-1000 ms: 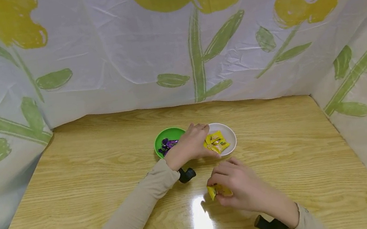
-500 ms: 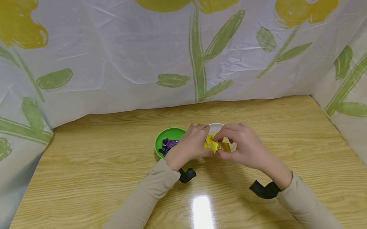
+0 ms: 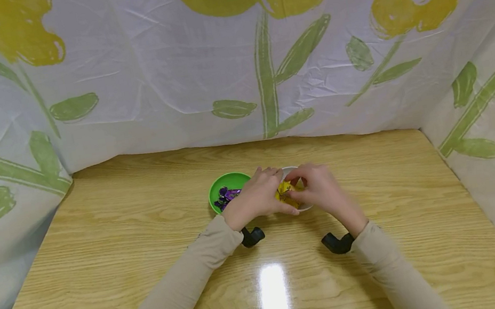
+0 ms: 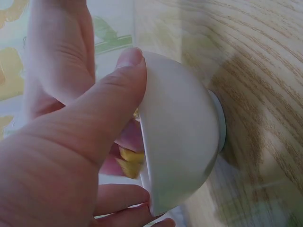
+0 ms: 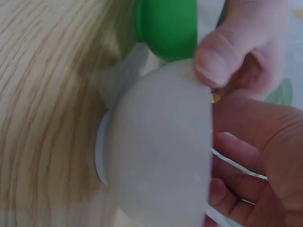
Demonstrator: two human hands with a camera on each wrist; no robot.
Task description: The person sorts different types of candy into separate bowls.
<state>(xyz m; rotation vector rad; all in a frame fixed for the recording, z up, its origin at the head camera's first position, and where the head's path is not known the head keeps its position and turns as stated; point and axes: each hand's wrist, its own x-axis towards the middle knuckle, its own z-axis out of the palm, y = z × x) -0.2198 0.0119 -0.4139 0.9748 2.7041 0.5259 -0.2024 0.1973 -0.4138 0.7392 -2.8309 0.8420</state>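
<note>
My left hand [image 3: 256,196] holds the rim of a white bowl [image 4: 182,127], the thumb on the near side and other fingers across it. My right hand [image 3: 323,188] is over the same bowl, with its fingertips down inside the rim. Between those fingers a yellow-wrapped candy [image 4: 130,163] shows in the left wrist view. More yellow packets [image 3: 284,190] lie in the bowl, partly covered by both hands. Left of it stands a green bowl [image 3: 237,177] with purple-wrapped candies [image 3: 229,196], partly hidden behind the left hand.
Both bowls stand side by side on a wood-grain table [image 3: 144,236]. A flower-printed cloth [image 3: 158,82] hangs along the back and both sides. Black wrist mounts [image 3: 337,243] stick out below the wrists. Light glares off the table near the front.
My right hand has moved forward from the near table to the white bowl, carrying a yellow-wrapped candy, and its fingers are now lower inside. My left hand has stayed on the bowl.
</note>
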